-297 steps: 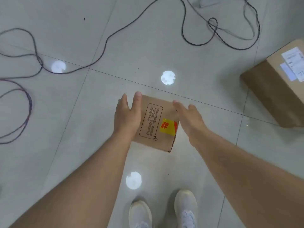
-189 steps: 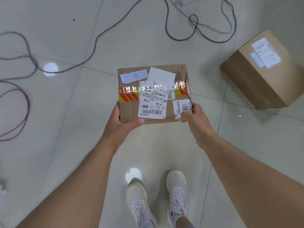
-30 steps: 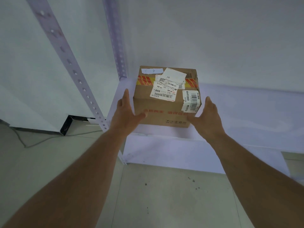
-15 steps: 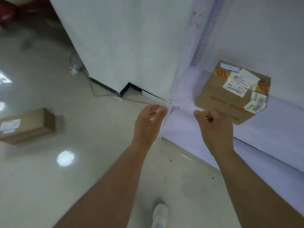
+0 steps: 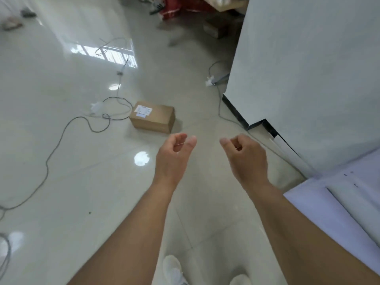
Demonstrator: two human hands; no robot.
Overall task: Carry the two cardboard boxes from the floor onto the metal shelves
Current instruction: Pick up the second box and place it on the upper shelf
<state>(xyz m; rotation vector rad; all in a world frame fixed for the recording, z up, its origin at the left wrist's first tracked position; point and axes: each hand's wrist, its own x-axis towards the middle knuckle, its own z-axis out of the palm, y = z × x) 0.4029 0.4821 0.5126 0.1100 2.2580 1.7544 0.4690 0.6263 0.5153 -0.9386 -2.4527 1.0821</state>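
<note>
A long cardboard box (image 5: 153, 119) with a white label on top lies on the tiled floor ahead, slightly left of centre. My left hand (image 5: 173, 156) and my right hand (image 5: 243, 156) hang in the air in front of me, well short of that box, fingers loosely curled and holding nothing. A corner of the metal shelf (image 5: 337, 204) shows at the lower right. The taped box with the barcode labels is out of view.
Dark cables (image 5: 67, 128) trail across the floor left of the box. A white wall (image 5: 308, 68) with a black skirting juts out on the right, a thin cable along its base. Red and brown clutter (image 5: 185, 7) lies at the far end. My white shoes (image 5: 174, 270) show below.
I have turned left, away from the shelf; the taped box left on it has gone out of view. Both hands are free and lowered. The floor box now lies ahead.
</note>
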